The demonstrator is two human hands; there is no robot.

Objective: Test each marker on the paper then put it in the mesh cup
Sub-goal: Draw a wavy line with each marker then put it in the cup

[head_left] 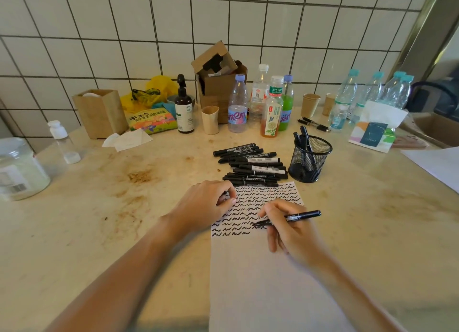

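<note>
Holding the marker (288,218) in the right hand (290,234), tip down on the paper (260,269) by the last row of squiggles. Left hand (208,202) curled at the paper's top edge, maybe pinching a cap, hard to tell. Best to draw one short squiggle, press lightly, keep the paper flat, then drop it in the cup (310,159) just past the pile (250,165).

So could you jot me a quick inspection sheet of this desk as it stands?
Surface: table, beige, brown stains.
Job's things: paper with rows of squiggles; marker pile behind it; mesh cup holding a few markers.
Clutter: bottles, paper cups, cardboard box, tissues, jar.
Grips: right hand holds marker, tip on paper; left hand curled at the paper's edge.
Cables: nothing seen.
Surroundings: white tiled wall.
</note>
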